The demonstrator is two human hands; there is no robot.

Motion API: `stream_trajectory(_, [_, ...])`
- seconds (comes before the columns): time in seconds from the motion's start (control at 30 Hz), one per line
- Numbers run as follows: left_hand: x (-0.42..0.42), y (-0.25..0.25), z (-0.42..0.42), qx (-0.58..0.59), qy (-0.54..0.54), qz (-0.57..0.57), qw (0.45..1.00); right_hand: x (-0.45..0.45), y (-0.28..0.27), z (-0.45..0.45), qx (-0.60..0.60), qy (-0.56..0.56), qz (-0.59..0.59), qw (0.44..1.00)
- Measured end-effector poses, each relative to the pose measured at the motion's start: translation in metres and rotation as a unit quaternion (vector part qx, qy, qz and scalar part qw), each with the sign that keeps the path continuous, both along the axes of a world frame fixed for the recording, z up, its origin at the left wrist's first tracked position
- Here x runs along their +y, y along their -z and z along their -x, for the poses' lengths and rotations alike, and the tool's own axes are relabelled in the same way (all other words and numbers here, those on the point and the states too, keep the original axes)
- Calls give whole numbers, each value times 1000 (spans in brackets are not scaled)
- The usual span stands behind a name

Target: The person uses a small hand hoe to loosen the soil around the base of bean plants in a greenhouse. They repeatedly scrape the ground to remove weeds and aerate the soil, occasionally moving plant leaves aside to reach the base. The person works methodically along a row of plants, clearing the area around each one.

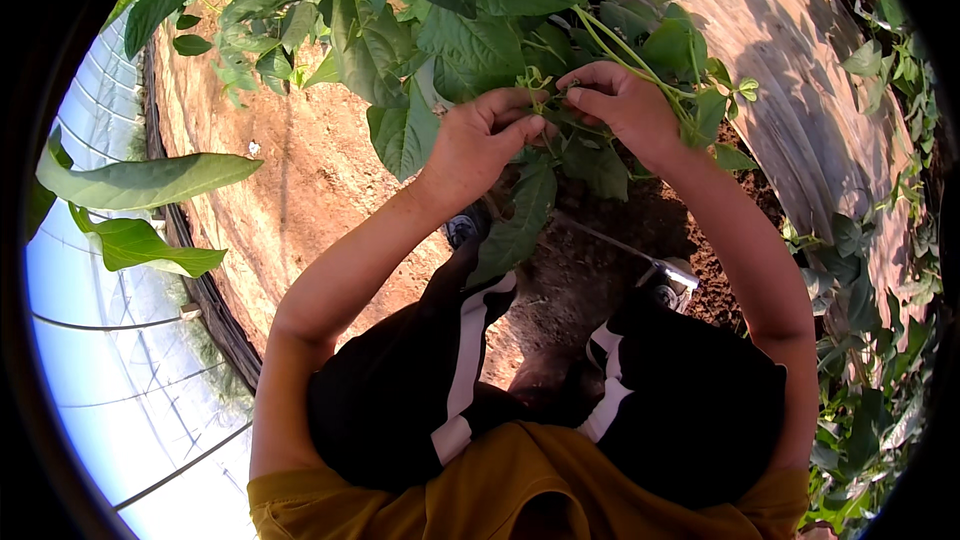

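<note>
Both of my hands are up among the leaves of a green, bean-like plant. My left hand pinches a thin green shoot between thumb and fingers. Just to its right, my right hand has thumb and forefinger closed on a small dark bit of the plant, too small to make out. Long pale-green stems pass over the back of the right hand. A broad leaf hangs below the hands, in front of my left leg.
Bare brown soil lies to the left, with a dark edging and translucent greenhouse film beyond. Wrinkled ground sheeting covers the right side, beside more plants. A thin rod lies near my right shoe.
</note>
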State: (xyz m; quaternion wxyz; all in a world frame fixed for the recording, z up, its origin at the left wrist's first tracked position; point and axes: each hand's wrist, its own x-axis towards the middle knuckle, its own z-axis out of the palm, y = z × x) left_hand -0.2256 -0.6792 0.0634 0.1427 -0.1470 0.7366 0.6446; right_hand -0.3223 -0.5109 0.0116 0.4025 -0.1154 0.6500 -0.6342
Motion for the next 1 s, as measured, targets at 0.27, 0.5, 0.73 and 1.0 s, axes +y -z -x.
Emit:
stream_trajectory(0.27, [-1,0,0,-8,2,5,1000,2,1,-9,100,-30,58,993])
stream_trajectory(0.5, [-4,5,-5,9,-13,-35,999,6,-6,-6,31,-16,107,994])
stream_trajectory(0.73, [-4,4,-4,-1,-27,-17,999,10,-12,-12,-221,17,168,961])
stream_trajectory(1.0, [-11,17,-5,-6,-59,-64,996,8,-3,-21,-308,-31,153,939])
